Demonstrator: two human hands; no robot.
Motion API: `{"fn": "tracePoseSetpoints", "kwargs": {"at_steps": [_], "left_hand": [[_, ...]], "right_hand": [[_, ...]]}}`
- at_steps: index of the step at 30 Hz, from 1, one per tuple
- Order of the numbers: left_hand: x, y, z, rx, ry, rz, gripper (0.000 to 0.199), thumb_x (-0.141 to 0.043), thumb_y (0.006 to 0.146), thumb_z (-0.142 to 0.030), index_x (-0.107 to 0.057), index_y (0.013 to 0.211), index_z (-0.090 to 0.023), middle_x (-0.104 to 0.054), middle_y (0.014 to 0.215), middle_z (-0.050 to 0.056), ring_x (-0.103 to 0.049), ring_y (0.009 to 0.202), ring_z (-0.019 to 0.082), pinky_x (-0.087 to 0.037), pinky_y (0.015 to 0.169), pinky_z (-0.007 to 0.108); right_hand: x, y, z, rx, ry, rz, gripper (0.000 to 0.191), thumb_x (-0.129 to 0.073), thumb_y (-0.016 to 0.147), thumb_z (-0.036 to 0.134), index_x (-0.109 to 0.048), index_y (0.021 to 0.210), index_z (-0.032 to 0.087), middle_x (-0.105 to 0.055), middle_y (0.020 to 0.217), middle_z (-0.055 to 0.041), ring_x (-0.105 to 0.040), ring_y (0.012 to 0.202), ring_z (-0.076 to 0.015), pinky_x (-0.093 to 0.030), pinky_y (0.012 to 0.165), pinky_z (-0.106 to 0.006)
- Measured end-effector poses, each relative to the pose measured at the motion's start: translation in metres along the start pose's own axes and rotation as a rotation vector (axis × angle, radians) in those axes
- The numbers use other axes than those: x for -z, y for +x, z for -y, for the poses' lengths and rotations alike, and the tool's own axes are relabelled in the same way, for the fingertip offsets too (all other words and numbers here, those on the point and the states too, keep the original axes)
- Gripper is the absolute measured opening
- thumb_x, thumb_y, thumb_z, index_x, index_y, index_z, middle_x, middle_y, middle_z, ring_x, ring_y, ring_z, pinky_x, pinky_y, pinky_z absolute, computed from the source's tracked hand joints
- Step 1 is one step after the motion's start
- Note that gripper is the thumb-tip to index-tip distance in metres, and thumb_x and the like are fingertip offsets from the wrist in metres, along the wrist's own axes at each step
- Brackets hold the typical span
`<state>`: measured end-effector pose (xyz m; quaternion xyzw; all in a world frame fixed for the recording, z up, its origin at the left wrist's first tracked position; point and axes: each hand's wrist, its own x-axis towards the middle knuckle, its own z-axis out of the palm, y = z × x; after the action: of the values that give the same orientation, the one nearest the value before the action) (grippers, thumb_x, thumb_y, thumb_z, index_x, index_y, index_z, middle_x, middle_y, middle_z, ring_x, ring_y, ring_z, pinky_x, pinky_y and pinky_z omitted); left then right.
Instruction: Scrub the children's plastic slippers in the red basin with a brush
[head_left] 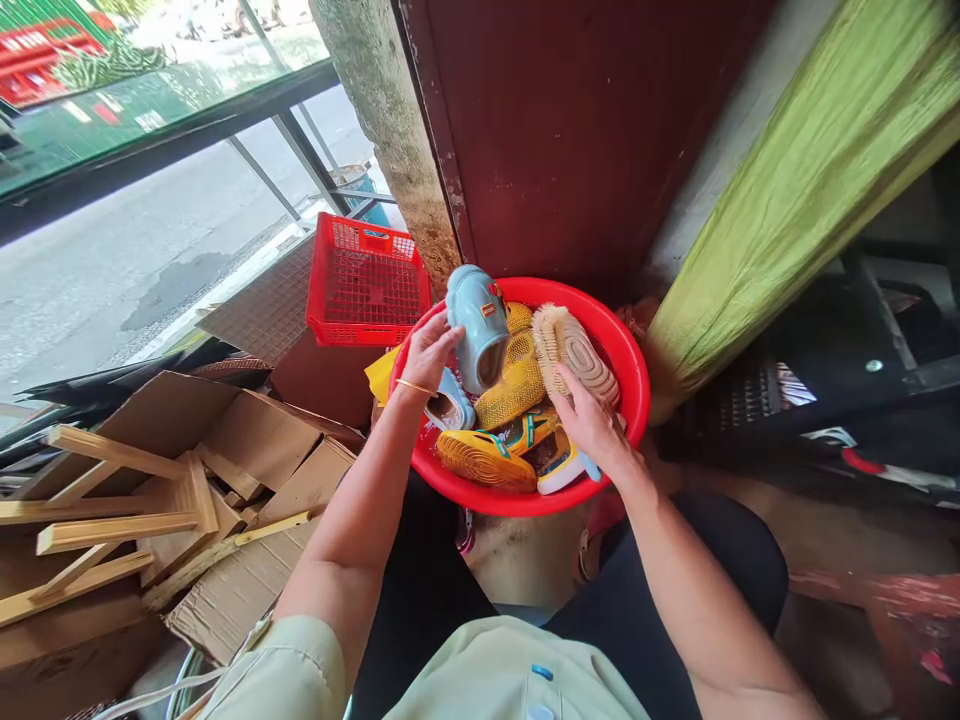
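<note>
My left hand (431,352) is closed on a light blue clog (480,320), raised over the left side of a red basin (640,385). In my right hand (589,412) is a scrub brush (551,345) with pale bristles, apart from the clog. The basin holds several wet shoes. Yellow mesh footwear (510,390) lies in the middle, and a yellow shoe sole (484,462) faces up near the front. A second light blue clog (451,402) sits below my left hand, and a beige ridged sole (589,360) lies behind my right hand.
A red plastic crate (371,285) stands behind the basin on the left. Cardboard (247,440) and wooden pieces (127,530) are piled at my left. A dark red door (585,130) rises behind, and a green curtain (795,170) hangs at the right.
</note>
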<state>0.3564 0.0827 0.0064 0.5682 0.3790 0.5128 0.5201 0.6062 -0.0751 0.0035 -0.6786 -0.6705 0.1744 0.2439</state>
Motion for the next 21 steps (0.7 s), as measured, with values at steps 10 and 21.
{"fn": "tracePoseSetpoints", "kwargs": {"at_steps": [10,21], "left_hand": [[-0.032,-0.049,0.065,0.143,0.249,0.06,0.053,-0.065,0.088,-0.048,-0.071,0.131,-0.017,-0.072,0.133,0.009,-0.061,0.129,0.03,-0.046,0.113,0.041],[-0.055,-0.064,0.096,0.201,0.351,0.126,0.085,-0.072,0.088,-0.053,-0.042,0.16,-0.018,-0.047,0.163,0.013,-0.042,0.152,0.029,-0.029,0.128,0.041]], "right_hand": [[-0.023,-0.001,0.005,-0.016,-0.269,0.333,0.061,-0.037,0.106,0.023,-0.033,0.167,0.027,-0.073,0.128,-0.0159,-0.072,0.113,-0.0276,-0.052,0.098,-0.037],[-0.042,0.031,-0.004,-0.305,0.056,0.408,0.061,-0.034,0.109,0.03,-0.025,0.168,0.02,-0.076,0.122,-0.0144,-0.077,0.08,-0.0194,-0.057,0.076,-0.027]]}}
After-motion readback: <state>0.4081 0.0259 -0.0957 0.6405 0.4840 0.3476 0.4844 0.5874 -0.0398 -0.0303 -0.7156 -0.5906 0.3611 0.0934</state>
